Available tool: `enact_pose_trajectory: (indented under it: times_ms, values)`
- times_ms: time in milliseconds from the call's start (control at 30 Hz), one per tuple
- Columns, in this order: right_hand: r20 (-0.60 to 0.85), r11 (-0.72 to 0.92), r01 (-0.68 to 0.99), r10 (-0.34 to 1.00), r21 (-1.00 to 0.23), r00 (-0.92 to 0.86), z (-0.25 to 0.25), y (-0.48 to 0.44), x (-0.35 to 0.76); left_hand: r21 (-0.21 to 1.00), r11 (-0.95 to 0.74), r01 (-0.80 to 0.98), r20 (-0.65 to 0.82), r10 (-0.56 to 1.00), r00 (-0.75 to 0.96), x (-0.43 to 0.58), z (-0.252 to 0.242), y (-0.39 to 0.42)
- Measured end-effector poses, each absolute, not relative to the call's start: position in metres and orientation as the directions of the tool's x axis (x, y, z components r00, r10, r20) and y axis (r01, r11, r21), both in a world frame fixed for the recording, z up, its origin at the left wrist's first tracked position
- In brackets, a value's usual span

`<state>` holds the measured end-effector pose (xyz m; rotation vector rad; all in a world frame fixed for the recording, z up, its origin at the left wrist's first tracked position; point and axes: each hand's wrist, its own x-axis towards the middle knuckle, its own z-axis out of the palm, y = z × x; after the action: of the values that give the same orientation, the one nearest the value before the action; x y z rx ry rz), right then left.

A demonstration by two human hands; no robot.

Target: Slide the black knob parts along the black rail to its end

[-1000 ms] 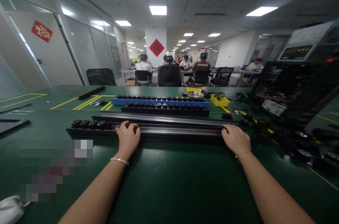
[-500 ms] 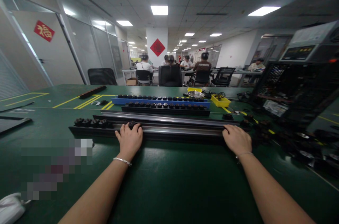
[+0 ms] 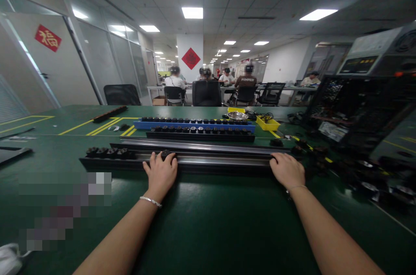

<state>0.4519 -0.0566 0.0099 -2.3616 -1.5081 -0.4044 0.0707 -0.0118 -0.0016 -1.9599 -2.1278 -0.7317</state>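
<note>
A long black rail (image 3: 208,162) with a shiny metal channel lies across the green table in front of me. My left hand (image 3: 161,173) is closed with its fingertips around a small black part (image 3: 165,153) at the rail's channel; the fingers partly hide it. Several similar black parts (image 3: 112,152) sit in a row at the rail's left end. My right hand (image 3: 288,171) grips the rail near its right end, its fingertips over the far edge. Just behind lies a second rail (image 3: 201,146), its channel bare.
Further back stand a blue rail (image 3: 195,126) and a black one (image 3: 199,136), both lined with black parts. A metal bowl (image 3: 237,116) and yellow tray (image 3: 268,123) are beyond. Loose black parts (image 3: 370,179) and an open equipment case (image 3: 338,110) occupy the right.
My left hand has moved a little to the right along the rail with the small black part. My right hand keeps its place on the rail. The view has shifted slightly.
</note>
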Motion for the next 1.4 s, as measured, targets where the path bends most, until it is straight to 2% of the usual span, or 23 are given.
enact_pose_trajectory:
  times_ms: [767,1000,1400]
  values:
    - [0.391,-0.393,0.911,0.824,-0.126,0.409,0.009,-0.056,0.453,0.191,-0.056,0.980,0.452,0.891,-0.037,0.082,-0.002,-0.014]
    - [0.407,-0.387,0.915,0.821,-0.116,0.399,0.008,-0.056,0.454,0.141,-0.097,0.985,0.480,0.877,0.018,0.085,-0.003,-0.016]
    - [0.389,-0.399,0.907,0.821,-0.132,0.418,0.009,-0.056,0.453,0.152,-0.158,0.976,0.506,0.860,0.060,0.087,-0.006,-0.016]
